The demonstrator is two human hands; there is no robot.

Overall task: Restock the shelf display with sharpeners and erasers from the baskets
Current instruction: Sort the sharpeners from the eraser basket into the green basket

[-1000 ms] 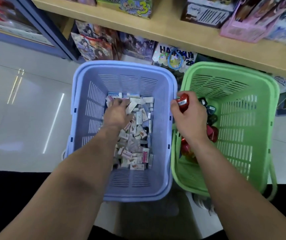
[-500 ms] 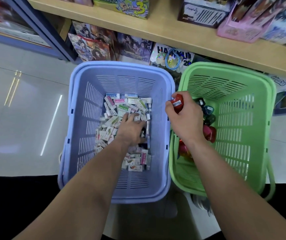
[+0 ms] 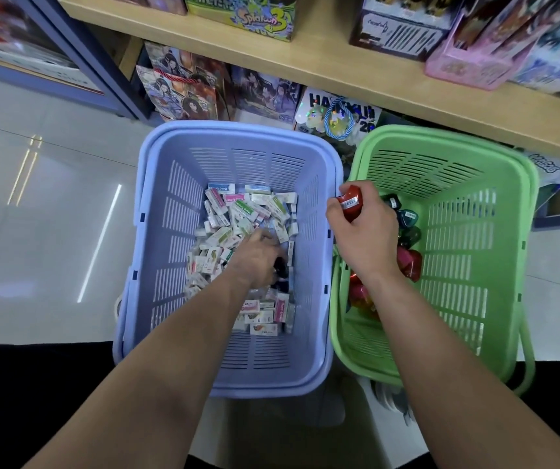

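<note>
A blue basket (image 3: 156, 231) on the floor holds a heap of small boxed erasers (image 3: 234, 214). My left hand (image 3: 258, 258) is down in that heap with its fingers curled among the erasers; what it grips is hidden under the hand. To the right, a green basket (image 3: 474, 231) holds red and dark green sharpeners (image 3: 408, 262). My right hand (image 3: 363, 235) hovers over the green basket's left rim and holds a red sharpeners piece with a barcode label (image 3: 349, 201).
A wooden shelf (image 3: 339, 66) runs across the top, carrying game boxes and a pink box (image 3: 468, 66). Below it stand illustrated books and a keyring pack (image 3: 336, 120). White tiled floor (image 3: 41, 214) lies to the left of the baskets.
My left hand has moved from the far end of the eraser heap back toward me and dug in. The right hand with the red sharpener has barely shifted.
</note>
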